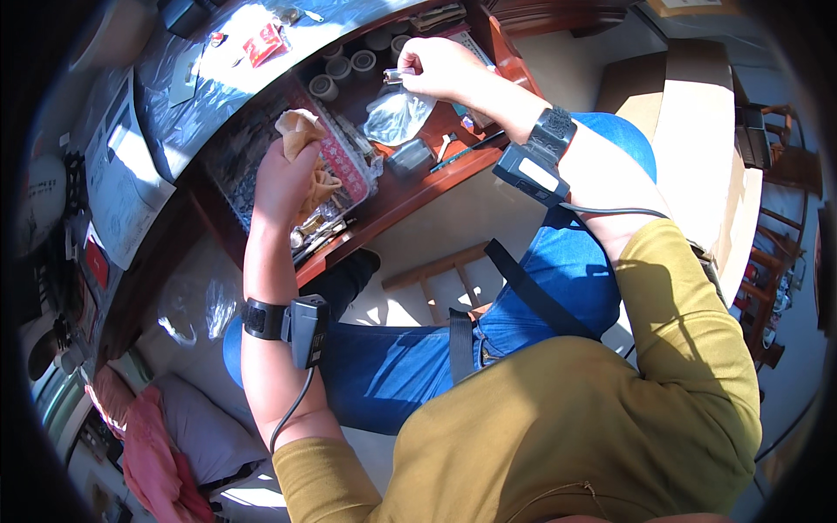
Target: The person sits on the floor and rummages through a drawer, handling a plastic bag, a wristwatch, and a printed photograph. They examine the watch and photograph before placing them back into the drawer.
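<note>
Bunched in my left hand (282,180) is a tan cloth (320,187), held above the left part of an open wooden drawer (386,208). Below it lies a clear plastic box (358,171) with a red patterned strip, among many small items. My right hand (431,65) pinches a small, shiny, dark-and-clear object (397,76) over the drawer's right part; its kind is too small to tell. Just under that hand sits a clear plastic bag (399,118). A grey translucent case (412,157) rests nearer the drawer front.
Several white round containers (338,68) stand at the drawer's back. The desk top (216,85), under plastic film, bears a red packet (265,44) and a paper sheet (124,176). A cardboard box (696,150) is at right; a cushion (203,425) lies lower left.
</note>
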Tool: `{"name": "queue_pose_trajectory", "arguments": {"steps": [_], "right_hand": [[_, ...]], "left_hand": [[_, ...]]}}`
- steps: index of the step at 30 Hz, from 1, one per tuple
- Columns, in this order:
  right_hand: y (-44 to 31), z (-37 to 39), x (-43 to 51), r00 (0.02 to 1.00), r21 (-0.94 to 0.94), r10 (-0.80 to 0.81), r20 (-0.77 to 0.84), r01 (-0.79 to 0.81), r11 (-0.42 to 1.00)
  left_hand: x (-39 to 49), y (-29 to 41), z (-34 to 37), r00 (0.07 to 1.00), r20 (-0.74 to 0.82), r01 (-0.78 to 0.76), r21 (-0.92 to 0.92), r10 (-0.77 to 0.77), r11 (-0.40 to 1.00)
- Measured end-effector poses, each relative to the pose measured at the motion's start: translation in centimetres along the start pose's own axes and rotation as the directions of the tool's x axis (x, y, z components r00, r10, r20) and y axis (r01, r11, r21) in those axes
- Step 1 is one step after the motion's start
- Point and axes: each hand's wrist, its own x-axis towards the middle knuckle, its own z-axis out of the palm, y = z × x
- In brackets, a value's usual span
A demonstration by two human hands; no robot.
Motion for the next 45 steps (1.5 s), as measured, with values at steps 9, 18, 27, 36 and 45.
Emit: {"name": "queue_pose_trajectory", "arguments": {"steps": [9,18,27,36,45], "right_hand": [[-3.4,3.4,0.4,0.953,-0.252,-0.299,-0.045,0.278,0.927],[-3.8,3.3,0.2,0.965,-0.210,-0.248,-0.090,0.225,0.951],[-1.3,2.8,-2.7,0.961,-0.415,-0.265,0.073,0.271,0.869],[1.8,-0.1,-0.8,0.996,-0.063,-0.055,0.070,0.060,0.996],[0.4,0.2,-1.7,0.860,-0.420,-0.435,-0.269,0.302,0.856]], "left_hand": [[-0.5,0.8,0.3,0.999,-0.042,-0.034,0.023,0.035,0.999],[-0.8,1.1,0.3,0.999,-0.033,-0.009,-0.046,0.007,0.999],[0.9,-1.0,-0.5,1.000,-0.009,-0.017,-0.122,0.016,0.992],[1.2,-1.4,-0.7,0.998,-0.061,-0.036,-0.092,0.030,0.995],[1.0,-1.2,-1.1,0.998,-0.063,-0.027,0.021,0.028,0.999]]}}
